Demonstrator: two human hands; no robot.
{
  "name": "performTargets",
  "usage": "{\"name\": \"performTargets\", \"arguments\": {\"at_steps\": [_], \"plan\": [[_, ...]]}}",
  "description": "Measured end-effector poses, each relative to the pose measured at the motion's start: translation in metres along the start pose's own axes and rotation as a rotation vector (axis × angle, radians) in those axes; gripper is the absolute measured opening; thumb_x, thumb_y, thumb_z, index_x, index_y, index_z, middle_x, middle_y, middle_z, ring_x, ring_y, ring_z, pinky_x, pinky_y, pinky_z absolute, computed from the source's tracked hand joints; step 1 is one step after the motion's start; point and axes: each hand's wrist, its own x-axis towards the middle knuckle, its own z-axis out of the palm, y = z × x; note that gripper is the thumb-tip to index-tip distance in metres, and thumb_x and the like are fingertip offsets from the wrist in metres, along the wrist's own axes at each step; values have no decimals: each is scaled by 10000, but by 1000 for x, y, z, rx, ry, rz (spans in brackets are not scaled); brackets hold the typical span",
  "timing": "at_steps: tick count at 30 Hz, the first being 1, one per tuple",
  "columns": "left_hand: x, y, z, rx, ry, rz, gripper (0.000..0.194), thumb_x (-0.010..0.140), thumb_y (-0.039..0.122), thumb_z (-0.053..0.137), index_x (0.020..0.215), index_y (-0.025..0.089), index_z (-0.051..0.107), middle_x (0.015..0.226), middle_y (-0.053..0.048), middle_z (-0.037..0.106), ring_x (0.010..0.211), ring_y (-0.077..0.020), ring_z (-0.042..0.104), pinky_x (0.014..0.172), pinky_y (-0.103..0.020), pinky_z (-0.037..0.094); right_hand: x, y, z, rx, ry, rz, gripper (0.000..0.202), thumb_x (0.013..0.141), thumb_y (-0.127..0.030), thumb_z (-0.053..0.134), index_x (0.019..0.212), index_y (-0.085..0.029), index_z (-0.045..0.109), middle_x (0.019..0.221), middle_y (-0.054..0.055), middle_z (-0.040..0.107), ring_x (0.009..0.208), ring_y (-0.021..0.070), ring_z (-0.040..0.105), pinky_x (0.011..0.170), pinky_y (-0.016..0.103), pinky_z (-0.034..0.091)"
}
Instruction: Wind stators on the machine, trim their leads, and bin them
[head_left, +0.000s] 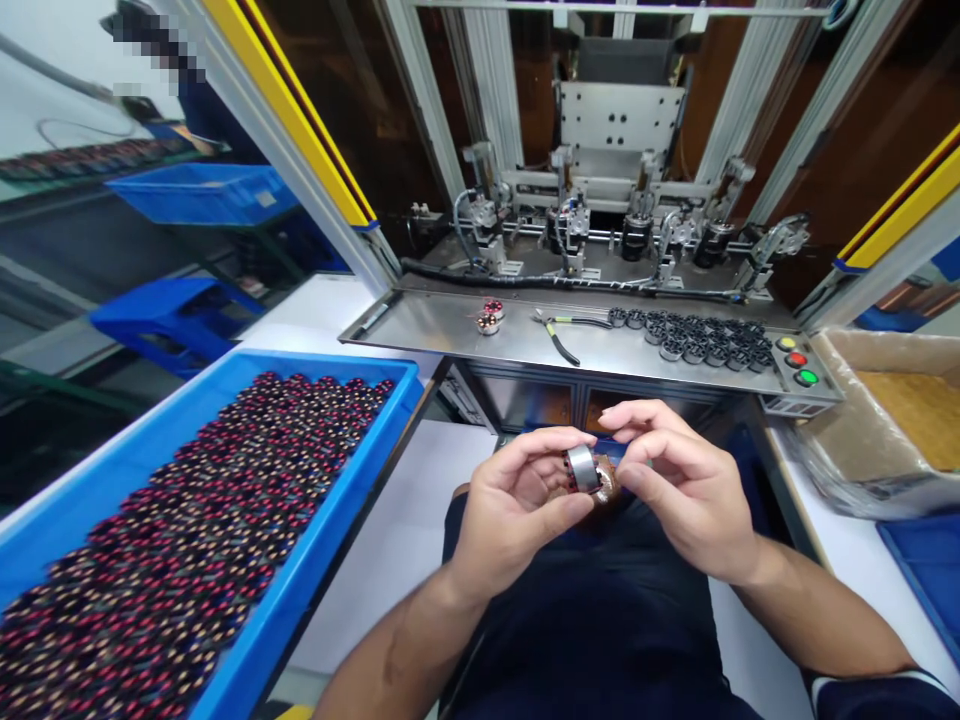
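Observation:
In front of my lap, my left hand (517,490) grips a small round motor stator (582,469) with a silvery metal ring and copper windings on its right face. Fingers wrap over its top and the thumb presses from below. My right hand (686,485) is close against the copper side, with thumb and fingertips drawn together; whatever is pinched there, perhaps a thin wire, is too small to make out. Ahead on the metal ledge, two wound stators (489,318) with red and copper coils sit together. Pliers (559,332) with black and yellow-green handles lie opened beside them.
A blue tray (409,385) full of wound stators stands at my left. Several black cores (705,335) crowd the ledge's right part, near a button box (801,372). Behind rises a machine with fixtures (637,235). A plastic-lined carton (855,440) stands right.

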Motion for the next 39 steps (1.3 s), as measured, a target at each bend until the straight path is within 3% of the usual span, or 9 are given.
{"name": "performTargets", "arguments": {"at_steps": [7, 11, 15, 19, 22, 26, 33, 36, 39], "plan": [[-2, 2, 1, 180, 46, 197, 343, 752, 125, 843, 1073, 208, 754, 1119, -104, 757, 1037, -212, 744, 904, -290, 620, -5, 7, -6, 42, -34, 120, 256, 942, -360, 686, 748, -193, 690, 1100, 108, 706, 1033, 227, 678, 904, 374, 546], [-6, 8, -16, 276, 99, 266, 339, 767, 110, 815, 1089, 191, 745, 1108, -119, 755, 1067, -232, 732, 919, -315, 618, 24, 30, -15, 63, -147, 80, 246, 935, -394, 683, 791, -195, 681, 1105, 101, 729, 1034, 226, 696, 919, 380, 553], [-10, 13, -32, 331, 179, 300, 304, 778, 118, 800, 1069, 185, 742, 1115, -125, 759, 1048, -239, 737, 860, -304, 631, 100, 78, -8, -566, -56, 40, 257, 942, -413, 631, 1037, -178, 670, 1261, 151, 684, 1202, 258, 638, 1033, 423, 509], [-14, 17, -43, 295, 223, 306, 342, 782, 84, 788, 1087, 231, 744, 1143, -82, 764, 1073, -213, 737, 903, -286, 619, 161, 129, 24, -815, -165, 134, 565, 842, -412, 761, 1288, -96, 616, 1403, 245, 587, 1346, 346, 524, 1154, 480, 386], [-16, 21, -52, 283, 261, 314, 349, 782, 65, 784, 1092, 220, 748, 1135, -85, 770, 1075, -206, 743, 918, -273, 617, 174, 150, 45, -958, -267, 232, 770, 809, -507, 776, 1405, -85, 531, 1509, 295, 461, 1412, 452, 407, 1166, 627, 282], [-16, 24, -65, 270, 307, 323, 364, 767, 54, 796, 1095, 205, 753, 1125, -93, 777, 1050, -206, 756, 881, -247, 627, 170, 155, 46, -1062, -382, 279, 584, 940, -488, 597, 1396, -130, 526, 1428, 272, 518, 1326, 450, 455, 1083, 672, 318], [-15, 21, -65, 183, 251, 277, 403, 780, 50, 789, 1133, 241, 748, 1156, -66, 774, 1006, -160, 757, 889, -217, 611, 174, 155, 9, -872, -462, 207, 293, 905, -261, 622, 1145, -100, 673, 1240, 227, 608, 1195, 347, 535, 1096, 471, 367], [-16, 20, -59, 177, 229, 266, 400, 783, 51, 787, 1134, 238, 746, 1162, -71, 772, 995, -159, 755, 888, -223, 609, 181, 157, -5, -656, -389, 244, 206, 911, -313, 621, 974, -129, 689, 1032, 156, 678, 1065, 296, 590, 1019, 415, 436], [-16, 20, -53, 176, 218, 247, 399, 783, 54, 789, 1134, 237, 747, 1165, -73, 770, 992, -159, 753, 883, -223, 609, 185, 157, -17, -364, -294, 320, 357, 958, -492, 536, 921, -157, 654, 818, 87, 658, 808, 217, 622, 795, 348, 532]]}}
